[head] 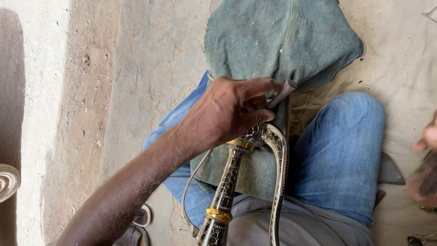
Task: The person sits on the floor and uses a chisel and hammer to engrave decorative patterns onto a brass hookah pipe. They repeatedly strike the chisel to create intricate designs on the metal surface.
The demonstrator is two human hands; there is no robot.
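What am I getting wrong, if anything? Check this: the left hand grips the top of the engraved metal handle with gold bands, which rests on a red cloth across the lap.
Only the cloth's colour is wrong. The head view shows the left hand gripping the top of the engraved metal handle with gold bands, resting on a dusty green cloth across the lap, not a red one.

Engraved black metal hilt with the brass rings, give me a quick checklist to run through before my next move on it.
1. Grip: left hand is closed around the top of the engraved black metal hilt with brass rings. Ok.
2. Support: the hilt lies over the dusty green cloth spread on the lap. Ok.
3. Thin grey metal rod: it sits at the left fingertips, but whether it is pinched or loose is unclear. Cannot tell.
4. Right hand: blurred at the picture's edge, away from the hilt. Cannot tell.
5. Curved engraved guard bar: no fingers on its lower length. Ok.
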